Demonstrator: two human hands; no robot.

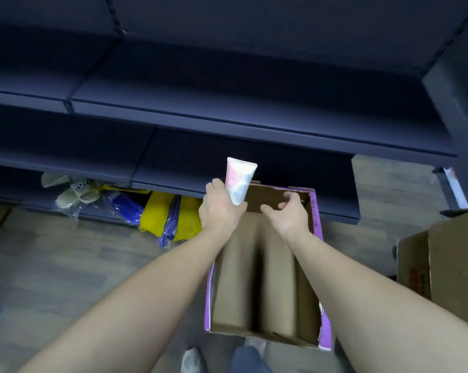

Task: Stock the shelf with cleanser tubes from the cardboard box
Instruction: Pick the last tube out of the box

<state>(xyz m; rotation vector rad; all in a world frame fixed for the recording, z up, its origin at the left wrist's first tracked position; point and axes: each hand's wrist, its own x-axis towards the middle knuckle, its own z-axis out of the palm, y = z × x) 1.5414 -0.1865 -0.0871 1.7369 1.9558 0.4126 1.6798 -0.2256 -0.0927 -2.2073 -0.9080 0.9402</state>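
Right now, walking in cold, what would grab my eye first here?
The pink-and-white tube, held upright in the left hand against the dark, bare shelves. Next, the purple-sided cardboard box on the floor below both arms, its visible inside empty, with the right hand over its far end. Then the bright yellow and blue packets tucked under the lowest shelf, left of the box.

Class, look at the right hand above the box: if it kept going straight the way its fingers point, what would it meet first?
Probably the far wall of the cardboard box, which the right hand already nearly touches; depth is unclear.
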